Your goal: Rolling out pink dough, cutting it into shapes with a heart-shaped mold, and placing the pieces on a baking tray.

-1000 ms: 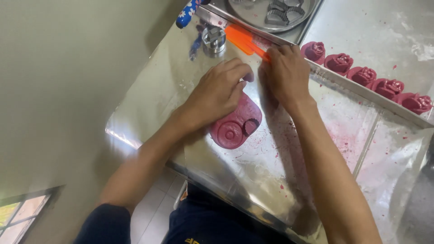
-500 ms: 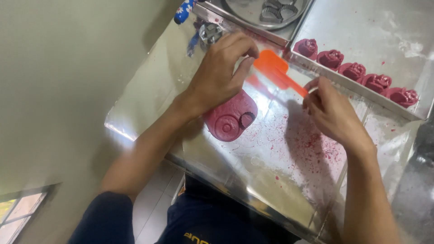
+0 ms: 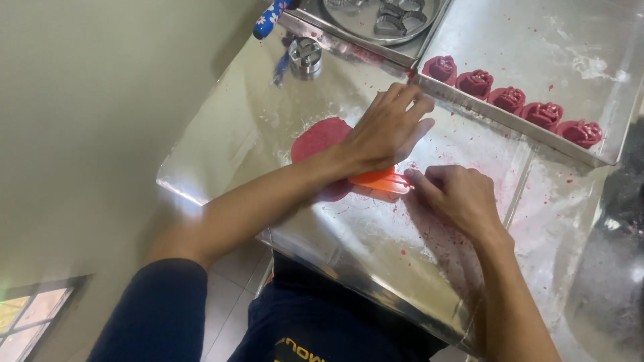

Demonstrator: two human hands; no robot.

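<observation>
On the steel desk (image 3: pixel 376 255), the left hand (image 3: pixel 386 131) lies flat with fingers spread on the red dough sheet (image 3: pixel 318 141), while the right hand (image 3: pixel 459 194), fingers curled, pinches the orange scraper (image 3: pixel 379 179) beside it.

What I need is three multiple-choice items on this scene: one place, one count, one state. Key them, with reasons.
1. Where are the dough roses?
A. in a bowl
B. in a row along the tray's edge
C. on the floor
2. How many roses?
A. three
B. five
C. eight
3. How is the left hand?
A. flat, palm down on the red dough sheet
B. clenched in the air
C. gripping a cup

B: they line the tray's near rim.
B: five show.
A: its fingers are spread over the sheet.
</observation>
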